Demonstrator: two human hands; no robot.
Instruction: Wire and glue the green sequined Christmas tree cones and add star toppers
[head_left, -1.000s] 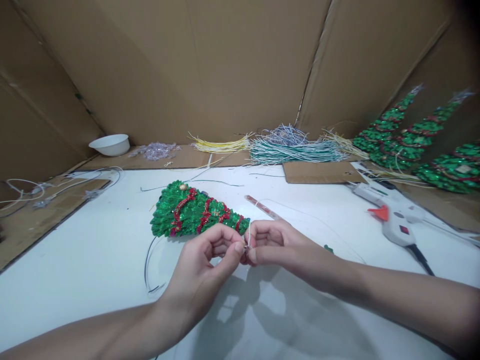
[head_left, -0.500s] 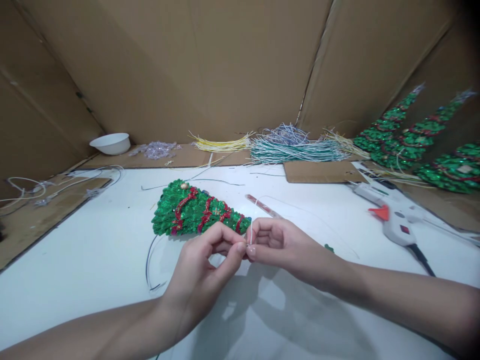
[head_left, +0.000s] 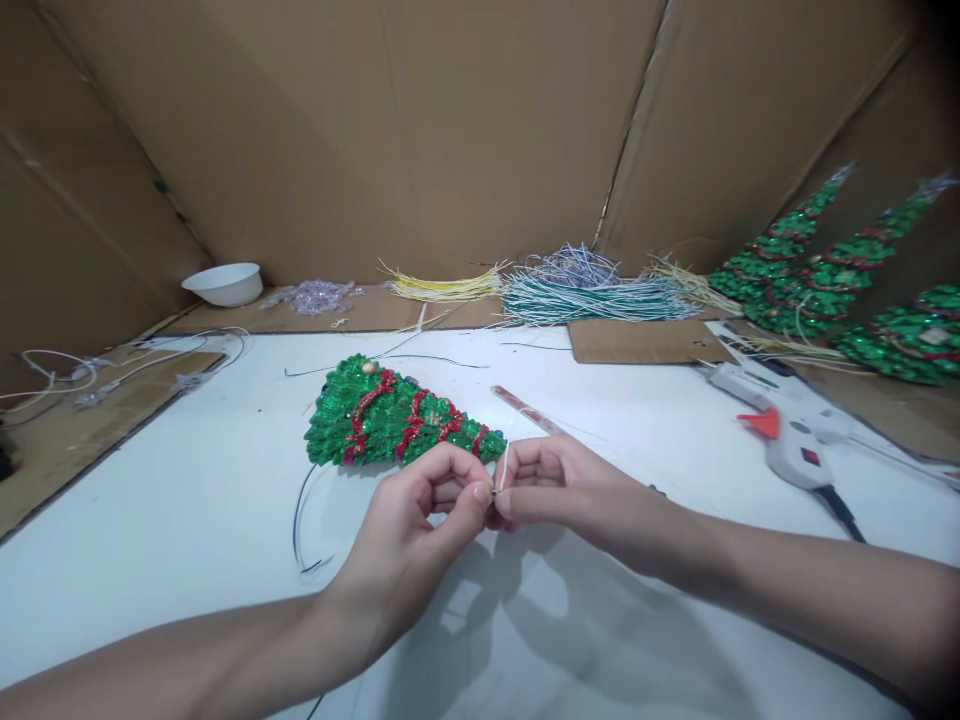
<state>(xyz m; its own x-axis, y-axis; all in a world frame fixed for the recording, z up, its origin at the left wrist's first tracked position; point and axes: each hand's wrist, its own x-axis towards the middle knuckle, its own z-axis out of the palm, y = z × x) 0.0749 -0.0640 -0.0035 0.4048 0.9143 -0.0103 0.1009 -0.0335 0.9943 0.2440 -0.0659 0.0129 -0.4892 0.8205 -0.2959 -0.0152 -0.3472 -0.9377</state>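
My left hand and my right hand meet fingertip to fingertip above the white tabletop. A thin white wire rises out of my right hand's pinch and loops back behind the hand. My left thumb and forefinger are pressed together at a tiny golden bit where the hands meet; it is too small to name. Just beyond the fingers lies a green tinsel Christmas tree on its side, with red garland, its narrow tip pointing right beside my right hand.
A glue gun with an orange trigger lies at right. Behind are a white bowl, yellow wires, green-and-white wires and more trees. A flat reddish stick lies behind my right hand.
Both hands keep their pinch in nearly the same place. The white wire now leans right, and its loop behind my right hand has dropped lower.
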